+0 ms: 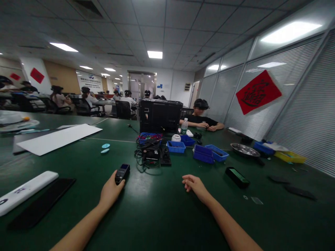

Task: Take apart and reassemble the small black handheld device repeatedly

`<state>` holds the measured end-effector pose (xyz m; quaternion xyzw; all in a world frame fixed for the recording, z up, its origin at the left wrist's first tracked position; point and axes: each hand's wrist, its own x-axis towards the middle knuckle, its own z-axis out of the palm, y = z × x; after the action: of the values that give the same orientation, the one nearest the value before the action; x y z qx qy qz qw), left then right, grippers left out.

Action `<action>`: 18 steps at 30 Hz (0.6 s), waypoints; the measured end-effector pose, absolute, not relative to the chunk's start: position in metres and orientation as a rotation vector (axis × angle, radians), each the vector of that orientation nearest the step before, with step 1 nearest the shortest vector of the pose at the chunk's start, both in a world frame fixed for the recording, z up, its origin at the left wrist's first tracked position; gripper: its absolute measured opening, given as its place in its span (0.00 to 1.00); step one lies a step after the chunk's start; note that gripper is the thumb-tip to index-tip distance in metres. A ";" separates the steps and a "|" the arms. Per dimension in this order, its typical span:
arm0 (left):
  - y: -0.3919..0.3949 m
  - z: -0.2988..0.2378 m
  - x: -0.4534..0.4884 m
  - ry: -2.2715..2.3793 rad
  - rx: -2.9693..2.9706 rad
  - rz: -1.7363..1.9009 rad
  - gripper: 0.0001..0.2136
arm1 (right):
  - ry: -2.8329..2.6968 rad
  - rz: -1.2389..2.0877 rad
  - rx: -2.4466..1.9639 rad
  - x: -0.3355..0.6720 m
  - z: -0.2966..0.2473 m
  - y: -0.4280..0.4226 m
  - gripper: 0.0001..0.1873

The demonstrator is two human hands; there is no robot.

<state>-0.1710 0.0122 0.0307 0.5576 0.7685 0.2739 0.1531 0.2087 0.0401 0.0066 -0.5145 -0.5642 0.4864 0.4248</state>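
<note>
My left hand [111, 188] is wrapped around a small black handheld device with a dark screen [122, 173], held at the green table's surface. The device's top end points away from me; the palm hides part of its lower body. To the right, my right hand [193, 184] is at the tabletop with loosely bent fingers slightly apart and nothing visible in them. Beyond the two hands lie a black box with tangled cables [151, 154] and a blue tray [176, 147]. A black case with a greenish top [237, 177] lies right of my right hand.
Left on the green table [157, 212] are a long white case [28, 191], a black strip [43, 202] and white sheets [61, 138]. A large black casing [161, 116] stands ahead, near a bottle [184, 127]. A metal pan [244, 150] is at right. Another person [204, 118] sits across.
</note>
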 end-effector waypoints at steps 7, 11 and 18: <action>0.025 0.037 -0.220 2.388 1.447 0.822 0.30 | -1.472 1.223 -1.331 0.210 0.012 0.039 0.15; 0.034 0.038 -0.244 2.437 1.379 0.898 0.29 | -1.493 1.224 -1.357 0.209 0.016 0.037 0.16; 0.044 0.032 -0.270 2.468 1.249 1.346 0.33 | -1.509 1.240 -1.363 0.210 0.018 0.036 0.18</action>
<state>-0.2695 0.0444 0.0318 0.4057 0.8020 0.4372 0.0328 0.2096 0.0364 0.0184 -0.5315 -0.5886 0.4834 0.3708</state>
